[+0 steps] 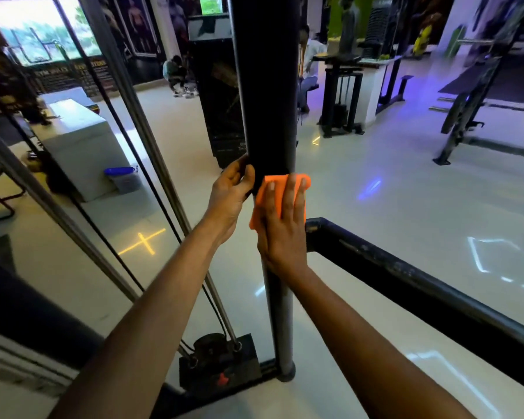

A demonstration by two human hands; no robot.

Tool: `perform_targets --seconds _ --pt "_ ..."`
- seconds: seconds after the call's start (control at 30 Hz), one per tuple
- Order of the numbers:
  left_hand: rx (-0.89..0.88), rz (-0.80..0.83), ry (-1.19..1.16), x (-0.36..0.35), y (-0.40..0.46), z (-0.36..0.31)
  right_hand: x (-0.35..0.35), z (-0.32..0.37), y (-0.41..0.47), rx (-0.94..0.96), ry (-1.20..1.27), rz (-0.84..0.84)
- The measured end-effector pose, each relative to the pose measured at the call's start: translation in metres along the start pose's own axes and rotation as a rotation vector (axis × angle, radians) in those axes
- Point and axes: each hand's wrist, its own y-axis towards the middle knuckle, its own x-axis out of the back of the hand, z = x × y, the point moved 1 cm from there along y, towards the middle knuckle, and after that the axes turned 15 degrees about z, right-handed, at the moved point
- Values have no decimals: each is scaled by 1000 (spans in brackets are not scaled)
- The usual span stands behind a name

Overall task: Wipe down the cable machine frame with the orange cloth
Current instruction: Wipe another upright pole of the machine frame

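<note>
Pressing orange cloth (280, 193) under flat right hand (283, 228) fingers against black frame post (265, 86); left hand (229, 198) fingers curled round post.

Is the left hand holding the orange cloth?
No, the right hand presses the orange cloth flat against the post.

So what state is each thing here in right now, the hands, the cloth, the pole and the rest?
Orange cloth: folded, pressed flat against the pole.
Right hand: fingers straight, pressing the cloth on the pole.
Left hand: gripping the pole's left side, bare.
Black upright pole: standing vertical.
Cable: stretched taut, running down to the base.
Blue-lidded box: lid on.
</note>
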Motion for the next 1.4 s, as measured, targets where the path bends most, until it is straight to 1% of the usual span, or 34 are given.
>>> perform_targets --seconds 0.1,0.17,0.33,0.4,0.6,0.7,0.87,0.93,1.0,1.13,1.2,1.3,1.4 --pt "8 -16 14 -3 -1 3 11 4 15 31 -12 -33" --pt "7 -37 -4 -6 -2 5 4 -2 5 36 -24 -25" --pt "24 -86 -44 -13 -6 13 -37 -39 -60 5 -72 95" --pt "48 -93 -38 -15 -11 23 -42 -43 -70 5 -87 130" --pt "125 -128 -17 -22 -22 34 -13 -20 -15 13 24 16" --pt "136 -140 -20 -23 -23 35 -19 -21 -24 9 39 -2" --pt "117 -130 -47 -26 -23 38 -61 -52 -96 -45 16 143" --pt "123 -127 -40 -27 -23 38 -68 -55 -106 -49 9 182" --pt "132 -121 -20 -28 -25 40 -63 -49 -96 -47 13 166" --pt "180 -97 -18 -28 -34 47 -42 -29 -60 -33 37 56" --pt "193 -88 -16 -28 -37 51 -41 -30 -55 -28 45 26" --pt "178 -78 -2 -27 -36 56 -55 -45 -69 -17 20 53" --pt "179 -75 7 -27 -38 67 -77 -63 -105 -45 11 128"
